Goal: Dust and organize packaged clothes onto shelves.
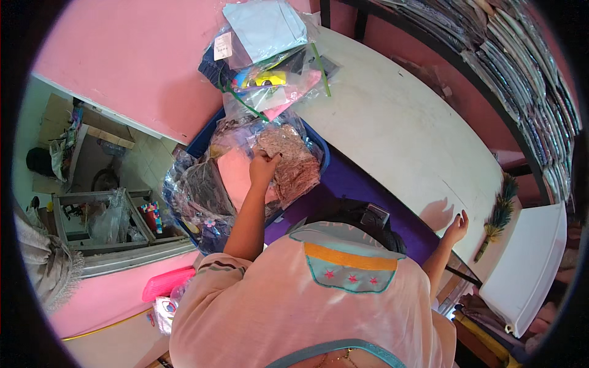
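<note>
My left hand (pixel 263 169) pinches the edge of a brown patterned garment in clear plastic (pixel 294 158), over a blue plastic bin (pixel 326 158). The bin is heaped with bagged clothes. A folded pink garment (pixel 234 172) lies just left of my fingers, beside a dark one (pixel 207 184) in plastic. More bagged clothes stand piled behind the bin, with a folded light blue garment (pixel 269 30) on top. My right hand (pixel 456 228) holds nothing; it is raised by the near edge of the white table (pixel 391 106), its shadow falling on the top.
Black shelving (pixel 487 87) with stacks of plastic-wrapped garments (pixel 524 78) rises beyond the table. A green feathery duster (pixel 499 211) lies at the table's right end, near a white plastic container (pixel 524 271). At left are a window frame (pixel 103 246) and a grey curtain (pixel 43 262).
</note>
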The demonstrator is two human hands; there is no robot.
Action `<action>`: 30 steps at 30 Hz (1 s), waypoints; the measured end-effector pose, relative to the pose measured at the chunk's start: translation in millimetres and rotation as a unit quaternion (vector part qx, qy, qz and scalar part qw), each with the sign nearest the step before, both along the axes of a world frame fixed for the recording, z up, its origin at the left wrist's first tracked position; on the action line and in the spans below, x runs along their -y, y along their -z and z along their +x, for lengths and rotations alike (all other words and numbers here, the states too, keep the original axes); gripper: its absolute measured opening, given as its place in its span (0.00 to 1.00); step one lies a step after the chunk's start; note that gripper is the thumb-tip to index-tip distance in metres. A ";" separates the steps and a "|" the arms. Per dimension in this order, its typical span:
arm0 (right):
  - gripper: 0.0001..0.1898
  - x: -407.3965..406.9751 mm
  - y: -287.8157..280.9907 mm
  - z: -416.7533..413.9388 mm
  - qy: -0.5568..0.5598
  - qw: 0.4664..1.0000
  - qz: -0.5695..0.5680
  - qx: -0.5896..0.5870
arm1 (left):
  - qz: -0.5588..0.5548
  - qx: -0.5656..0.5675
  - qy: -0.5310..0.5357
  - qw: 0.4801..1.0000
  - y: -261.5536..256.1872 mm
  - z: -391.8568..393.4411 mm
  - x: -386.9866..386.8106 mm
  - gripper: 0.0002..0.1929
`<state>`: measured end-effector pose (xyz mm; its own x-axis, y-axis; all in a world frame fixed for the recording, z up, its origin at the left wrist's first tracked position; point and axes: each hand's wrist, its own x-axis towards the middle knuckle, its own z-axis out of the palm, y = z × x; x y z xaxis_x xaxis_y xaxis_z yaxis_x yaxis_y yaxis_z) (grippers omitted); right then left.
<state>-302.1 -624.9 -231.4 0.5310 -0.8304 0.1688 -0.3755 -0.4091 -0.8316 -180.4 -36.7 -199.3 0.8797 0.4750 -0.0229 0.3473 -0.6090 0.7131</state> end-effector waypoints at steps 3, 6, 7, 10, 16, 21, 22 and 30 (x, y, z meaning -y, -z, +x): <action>0.14 16.3 14.2 7.3 -0.011 0.998 -0.053 0.033 | 0.074 -0.066 0.040 0.994 -0.7 3.8 15.2 0.23; 0.15 33.2 15.0 5.5 -0.012 0.998 -0.029 0.050 | 0.116 0.040 0.042 0.992 2.9 6.9 25.0 0.22; 0.14 39.6 14.2 5.4 -0.011 0.998 -0.015 0.055 | 0.132 0.095 0.073 0.984 6.5 11.0 17.4 0.23; 0.14 65.2 15.1 -1.7 0.006 0.998 -0.011 0.058 | -0.007 0.168 0.085 0.982 -9.7 26.9 9.9 0.22; 0.13 123.4 25.1 -32.1 0.050 0.992 -0.003 0.116 | -0.086 0.197 0.120 0.969 -167.3 57.0 37.4 0.19; 0.13 151.5 10.0 -51.0 0.101 0.987 -0.007 0.122 | 0.106 0.213 0.207 0.949 -256.9 71.7 136.6 0.21; 0.13 157.5 8.2 -57.2 0.101 0.987 -0.032 0.120 | 0.182 0.217 0.236 0.930 -256.8 78.7 166.2 0.21; 0.27 188.2 9.8 -98.8 0.181 0.915 -0.271 -0.236 | -0.113 -0.024 0.572 0.812 -156.5 98.3 348.5 0.23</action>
<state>-400.9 -813.0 -241.1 0.3580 -0.8282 0.4311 -0.8330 -0.4919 -0.2532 -82.0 -385.2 -42.8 0.7371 -0.6744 -0.0432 -0.3228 -0.4074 0.8543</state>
